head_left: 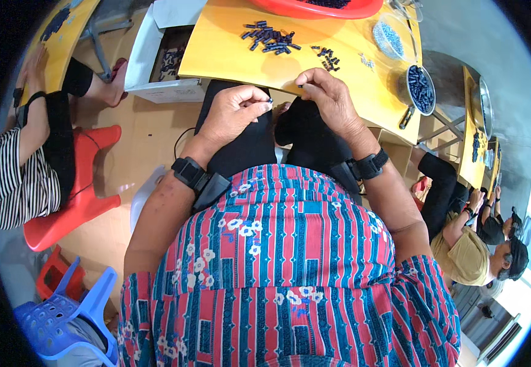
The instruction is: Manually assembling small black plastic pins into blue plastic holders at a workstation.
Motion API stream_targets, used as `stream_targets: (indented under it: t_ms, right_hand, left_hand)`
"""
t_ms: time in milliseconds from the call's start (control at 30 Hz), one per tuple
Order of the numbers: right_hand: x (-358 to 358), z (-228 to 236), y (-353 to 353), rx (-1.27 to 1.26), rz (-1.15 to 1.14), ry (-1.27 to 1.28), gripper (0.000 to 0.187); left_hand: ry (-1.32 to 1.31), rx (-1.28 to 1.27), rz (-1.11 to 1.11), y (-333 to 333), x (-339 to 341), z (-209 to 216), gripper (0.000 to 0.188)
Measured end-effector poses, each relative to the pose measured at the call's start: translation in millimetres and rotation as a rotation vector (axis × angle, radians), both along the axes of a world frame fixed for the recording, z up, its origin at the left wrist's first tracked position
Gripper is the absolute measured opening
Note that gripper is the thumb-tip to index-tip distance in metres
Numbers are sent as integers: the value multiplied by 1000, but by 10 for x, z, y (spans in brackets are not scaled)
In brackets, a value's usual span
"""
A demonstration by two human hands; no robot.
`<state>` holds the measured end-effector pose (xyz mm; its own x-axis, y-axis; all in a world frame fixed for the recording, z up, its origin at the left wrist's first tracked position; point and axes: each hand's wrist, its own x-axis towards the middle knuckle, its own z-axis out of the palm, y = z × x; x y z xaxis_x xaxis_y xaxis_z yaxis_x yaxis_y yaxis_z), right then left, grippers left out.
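Observation:
Above my lap, at the near edge of the yellow table [228, 52], both hands are closed in a pinch. My left hand [236, 113] grips a tiny piece [270, 101] between thumb and fingertip; it looks dark with a pale end. A small dark cylindrical piece [300, 86] pokes out of the fingertips of my right hand [331, 101]. Past my hands lies a loose pile of dark cylindrical pieces [271, 38], with a smaller group of short dark pieces [328, 59] to its right. A few clear little pieces [367, 60] are scattered farther right.
A red basin [290, 8] of dark pieces stands at the back. On the right are a bowl of pale blue bits [389, 38] and a handled metal pan [431, 105] of dark cylinders. An open white box [167, 92] stands left. Other people sit at tables on both sides.

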<state>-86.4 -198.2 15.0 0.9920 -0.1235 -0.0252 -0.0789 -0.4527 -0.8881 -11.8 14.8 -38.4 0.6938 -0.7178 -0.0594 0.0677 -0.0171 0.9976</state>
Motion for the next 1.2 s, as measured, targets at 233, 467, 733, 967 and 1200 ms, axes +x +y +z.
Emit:
stream_targets:
  t_ms: [233,467,733,967,1200]
  right_hand:
    - [84,-106,187,319,115,124,7]
    - [118,-93,227,236,173,106,6]
    - [136,-94,225,224,202,96,7]
    - [166,16,213,52,287,102,5]
    - [189,131,249,-300,378,-87,11]
  left_hand:
    - [-7,16,-32,0,22,23,13]
    - [-67,23,-62,7,28,13,10]
    - [-85,20,-19,-2,14,48,9]
    - [-108,32,-49,2,16,41,9]
    - [-88,67,-32,-5,15,20,12]
